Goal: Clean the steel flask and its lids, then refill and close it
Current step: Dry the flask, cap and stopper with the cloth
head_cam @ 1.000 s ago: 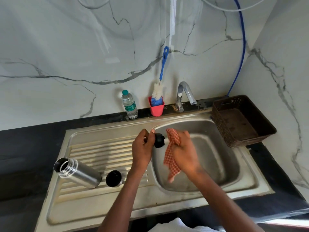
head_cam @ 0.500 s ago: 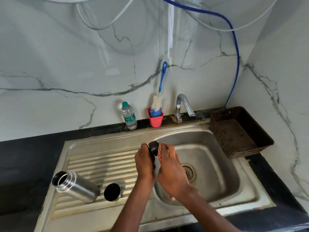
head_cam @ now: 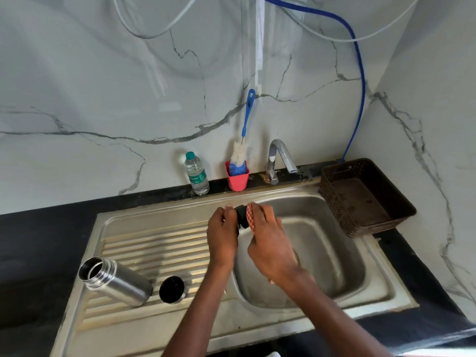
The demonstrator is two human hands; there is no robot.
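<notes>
Midway through cleaning: left hand [head_cam: 222, 229] grips the black stopper [head_cam: 241, 217], right hand [head_cam: 269, 240] presses a checked cloth [head_cam: 250, 218] on it; flask [head_cam: 116, 280] and cap [head_cam: 171, 289] lie open, unfilled.

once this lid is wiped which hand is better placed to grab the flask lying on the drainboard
Left. The flask lies on the drainboard to the left, on the left hand's side. The right hand holds the cloth over the basin and would have to cross over.

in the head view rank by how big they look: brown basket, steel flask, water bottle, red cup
1. brown basket
2. steel flask, though it lies nearer the camera
3. water bottle
4. red cup
</notes>
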